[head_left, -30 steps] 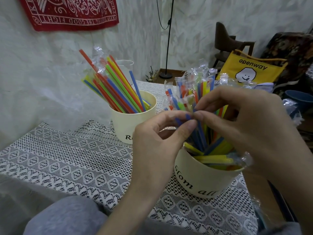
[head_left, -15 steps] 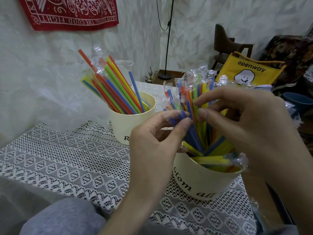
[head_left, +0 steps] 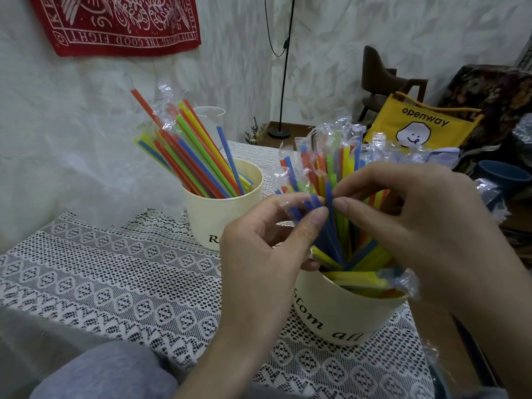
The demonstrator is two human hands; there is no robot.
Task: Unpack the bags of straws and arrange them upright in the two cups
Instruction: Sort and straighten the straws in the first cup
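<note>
Straws now pinched closer together by both hands' fingers

I'm at home, in a living room. A lace cloth covers the surface in front of me, a red banner hangs on the pale textured wall, a floor lamp stands in the corner, and a wooden chair sits behind a yellow tote, beside a patterned sofa.

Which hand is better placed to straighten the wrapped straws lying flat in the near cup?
Probably the right hand: it hovers directly above the flat yellow wrapped straws in the near cream paper cup; the left hand pinches blue straws.
</note>
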